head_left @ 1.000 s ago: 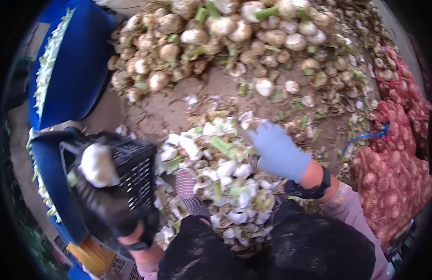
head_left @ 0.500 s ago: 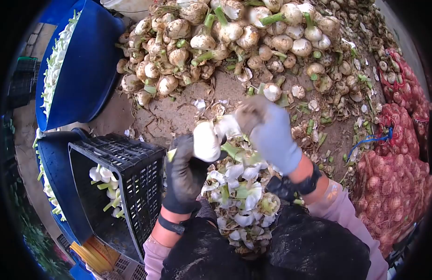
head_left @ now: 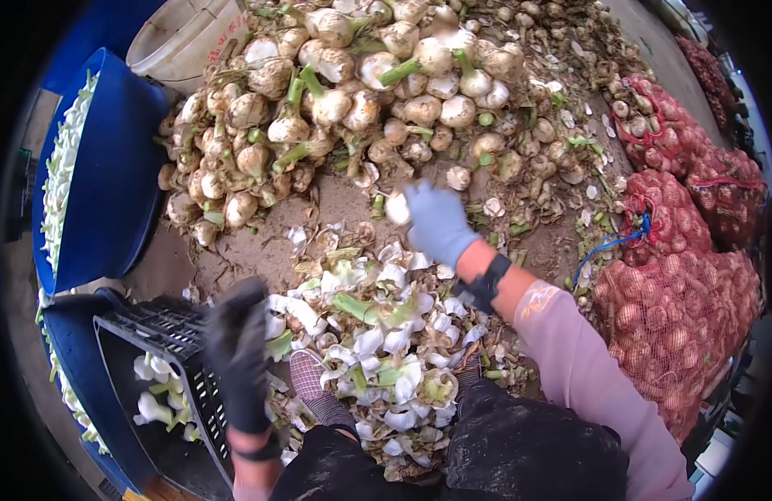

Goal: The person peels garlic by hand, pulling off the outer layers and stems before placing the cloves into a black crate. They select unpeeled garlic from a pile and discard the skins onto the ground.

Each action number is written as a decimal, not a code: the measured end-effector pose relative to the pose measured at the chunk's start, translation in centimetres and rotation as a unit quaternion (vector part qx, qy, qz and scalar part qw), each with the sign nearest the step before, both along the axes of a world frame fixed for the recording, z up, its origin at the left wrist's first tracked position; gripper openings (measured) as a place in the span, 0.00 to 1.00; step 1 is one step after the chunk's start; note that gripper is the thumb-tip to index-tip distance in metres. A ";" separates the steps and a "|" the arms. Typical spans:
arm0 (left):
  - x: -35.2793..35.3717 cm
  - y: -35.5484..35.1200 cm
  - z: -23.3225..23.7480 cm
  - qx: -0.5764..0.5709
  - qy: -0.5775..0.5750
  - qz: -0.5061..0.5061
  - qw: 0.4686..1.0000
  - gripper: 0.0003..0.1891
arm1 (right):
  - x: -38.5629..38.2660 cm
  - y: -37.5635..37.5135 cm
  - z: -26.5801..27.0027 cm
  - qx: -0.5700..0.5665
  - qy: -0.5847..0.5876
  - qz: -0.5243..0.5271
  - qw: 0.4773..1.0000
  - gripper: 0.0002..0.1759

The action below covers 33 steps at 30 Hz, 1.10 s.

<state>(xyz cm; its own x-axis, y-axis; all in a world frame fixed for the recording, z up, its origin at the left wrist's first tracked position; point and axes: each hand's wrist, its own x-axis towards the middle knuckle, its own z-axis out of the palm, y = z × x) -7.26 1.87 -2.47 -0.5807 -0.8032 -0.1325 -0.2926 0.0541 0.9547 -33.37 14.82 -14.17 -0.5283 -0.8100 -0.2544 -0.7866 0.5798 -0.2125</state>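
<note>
My right hand (head_left: 438,224), in a light blue glove, has its fingers closed on the side of a white garlic bulb (head_left: 398,209) at the near edge of the bulb heap (head_left: 332,104). Over the right rim of the black crate (head_left: 204,392) is my left hand (head_left: 238,346), in a dark glove. Motion smears its fingers, and no bulb shows in it. Peeled white bulbs with green stems (head_left: 155,407) lie inside the crate. Between my legs and the heap spread loose white skins and cut leaves (head_left: 398,338).
Blue basins (head_left: 111,167) of trimmed white garlic stand at the left. A white tub (head_left: 173,42) is behind them. Red net sacks (head_left: 674,321) full of bulbs line the right side, one with a blue tie. My shoe (head_left: 307,373) rests among the skins.
My hands have moved apart. The white bulb has left my left hand, which has swung left to the crate. My right hand has reached forward to another bulb. The view has shifted.
</note>
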 end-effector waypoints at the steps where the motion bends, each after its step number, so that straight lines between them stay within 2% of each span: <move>1: -1.6 0.3 -3.4 0.109 0.000 -0.052 0.993 0.15 | 1.9 0.0 1.6 -0.014 -0.081 -0.035 0.996 0.34; 3: -5.2 3.4 -5.4 0.234 0.003 -0.073 0.970 0.21 | 6.2 1.3 2.0 -0.126 -0.057 0.065 0.988 0.36; 5: -5.1 4.0 -8.2 0.366 0.073 -0.105 0.922 0.28 | 8.5 1.9 4.2 -0.229 -0.229 0.101 0.941 0.37; 6: -4.9 3.3 -8.4 0.376 0.019 -0.114 0.919 0.35 | 8.5 2.4 4.0 -0.311 -0.250 0.076 0.914 0.35; 7: -4.7 3.5 -8.2 0.379 0.012 -0.111 0.919 0.35 | 8.0 3.2 3.4 -0.310 -0.258 0.073 0.912 0.35; 8: -4.6 3.8 -7.9 0.324 0.028 -0.118 0.938 0.37 | 7.0 3.8 2.6 -0.312 -0.524 -0.112 0.785 0.32; 9: -4.8 3.9 -7.5 0.265 0.045 -0.126 0.955 0.38 | 6.3 4.2 2.0 -0.276 -0.726 -0.281 0.563 0.28; 10: -5.2 4.5 -7.0 0.194 0.099 -0.144 0.965 0.40 | 6.1 3.8 3.8 -0.251 -0.612 -0.205 0.721 0.16; 11: -5.3 4.7 -7.6 0.094 0.084 -0.215 0.968 0.42 | 6.0 3.2 5.0 -0.251 -0.616 -0.203 0.718 0.16; 12: -5.2 4.7 -7.8 0.024 0.066 -0.244 0.967 0.41 | 5.8 2.8 5.9 -0.156 -0.605 -0.200 0.754 0.12; 13: -5.0 4.8 -8.0 -0.044 0.047 -0.272 0.960 0.41 | 5.9 2.7 6.1 -0.057 -0.588 -0.195 0.783 0.12; 14: -4.7 4.8 -8.6 0.070 0.076 -0.223 0.969 0.38 | 6.2 3.0 5.3 -0.112 -0.603 -0.202 0.764 0.16; 15: -4.3 4.5 -8.5 0.077 0.043 -0.208 0.974 0.35 | 6.4 3.0 5.3 -0.109 -0.607 -0.201 0.761 0.16; 17: -4.1 4.4 -8.7 -0.010 0.032 -0.208 0.977 0.34 | 6.7 2.9 5.3 -0.103 -0.603 -0.206 0.764 0.17; 19: -4.0 4.3 -8.8 0.014 0.047 -0.211 0.976 0.33 | 7.2 3.2 5.3 -0.112 -0.610 -0.203 0.758 0.15; 21: -4.1 3.9 -8.2 0.036 0.063 -0.213 0.974 0.32 | 7.4 3.5 5.4 -0.187 -0.624 -0.250 0.717 0.12; 22: -3.9 3.8 -7.8 0.270 0.140 -0.159 0.939 0.31 | 7.8 3.6 4.7 -0.217 -0.620 -0.262 0.707 0.11; 23: -4.1 3.7 -7.2 0.486 0.209 -0.094 0.844 0.29 | 7.8 3.8 4.4 -0.216 -0.620 -0.262 0.707 0.11; 24: -4.4 3.8 -7.1 0.529 0.243 -0.090 0.808 0.28 | 7.8 4.1 4.2 -0.246 -0.411 -0.141 0.867 0.11; 25: -4.4 3.9 -7.1 0.529 0.243 -0.089 0.808 0.28 | 7.8 4.3 3.9 -0.255 -0.166 -0.007 0.953 0.11; 26: -4.4 4.1 -7.2 0.544 0.241 -0.074 0.801 0.27 | 8.1 4.2 3.2 -0.254 -0.166 -0.005 0.953 0.11; 27: -4.4 4.2 -7.3 0.558 0.238 -0.057 0.793 0.27 | 8.7 4.0 2.2 -0.302 -0.343 -0.081 0.886 0.12; 28: -4.3 4.4 -7.4 0.492 0.209 -0.061 0.843 0.29 | 9.1 3.5 2.5 -0.336 -0.506 -0.156 0.779 0.12; 29: -4.2 4.4 -7.5 0.493 0.207 -0.062 0.843 0.29 | 8.7 3.5 3.0 -0.335 -0.506 -0.159 0.778 0.12; 30: -4.1 4.2 -7.8 0.325 0.145 -0.141 0.924 0.31 | 7.8 3.4 3.8 -0.236 -0.566 -0.187 0.767 0.12; 31: -4.1 4.0 -8.0 0.141 0.076 -0.213 0.964 0.33 | 7.1 3.0 4.8 -0.133 -0.618 -0.212 0.746 0.13; 32: -3.7 3.7 -8.4 0.094 0.057 -0.227 0.968 0.36 | 7.1 2.8 5.1 -0.134 -0.619 -0.213 0.744 0.13; 33: -3.6 3.8 -8.3 0.095 0.054 -0.228 0.968 0.36 | 7.1 2.5 5.4 -0.127 -0.630 -0.226 0.732 0.12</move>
<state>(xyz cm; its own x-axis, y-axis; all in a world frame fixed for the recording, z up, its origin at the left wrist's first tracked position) -10.83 5.71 -10.80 -0.8874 -0.4281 -0.1707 -0.1771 -0.0252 0.9839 -26.23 17.34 -8.76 -0.2314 -0.7306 -0.6424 0.3871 0.5367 -0.7498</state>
